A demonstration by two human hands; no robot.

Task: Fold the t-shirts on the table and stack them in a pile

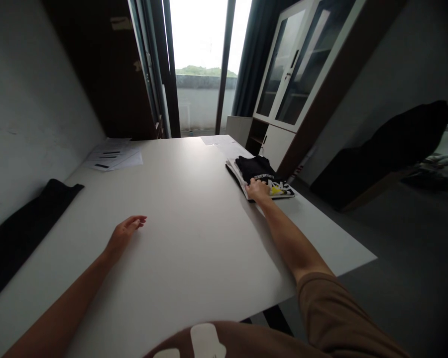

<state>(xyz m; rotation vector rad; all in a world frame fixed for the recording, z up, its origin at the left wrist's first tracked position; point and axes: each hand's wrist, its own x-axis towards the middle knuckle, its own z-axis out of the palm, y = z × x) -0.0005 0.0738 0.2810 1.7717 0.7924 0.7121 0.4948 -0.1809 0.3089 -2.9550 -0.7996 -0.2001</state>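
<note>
A small stack of folded T-shirts lies near the right edge of the white table (186,199). On top is a black T-shirt (254,166) with white lettering and a yellow print; white and dark cloth edges show beneath it. My right hand (258,190) reaches to the near left side of this stack, its fingers bent onto the black T-shirt and closed on its cloth. My left hand (126,232) is over the left part of the table, holding nothing, with its fingers loosely bent and partly extended to the right.
Printed papers (114,155) lie at the far left, and a pale sheet (218,141) at the far edge. Dark cloth (30,219) stretches along the left wall. A glass-door cabinet (291,64) stands at the back right, and a dark covered object (384,149) beyond the table.
</note>
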